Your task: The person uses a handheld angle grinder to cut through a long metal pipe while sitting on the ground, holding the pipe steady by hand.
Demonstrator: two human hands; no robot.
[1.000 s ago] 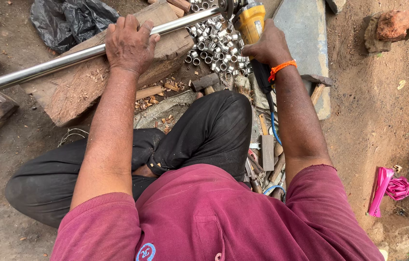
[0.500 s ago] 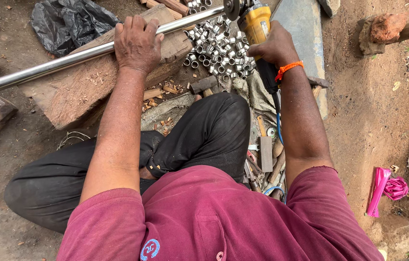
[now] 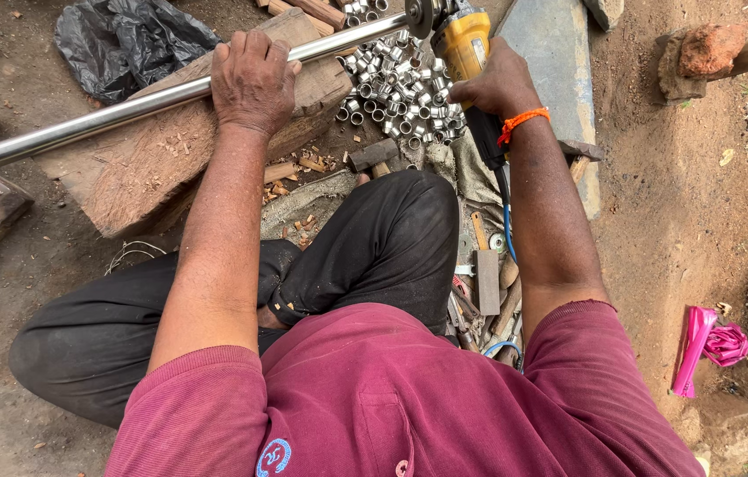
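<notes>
Steel pipe (image 3: 126,108) pinned under the left hand (image 3: 252,81); right hand (image 3: 497,86) grips a yellow grinder (image 3: 460,41).

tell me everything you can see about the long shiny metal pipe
The metal pipe is a long, round, polished silver tube, straight and undented as far as it shows. It lies nearly level across a rough wooden block, running from the left edge of the picture up to the right. The left hand presses down on it over the block. Its right end meets the disc of a yellow grinder, gripped by the right hand. Beneath that end lies a heap of short cut rings.
</notes>
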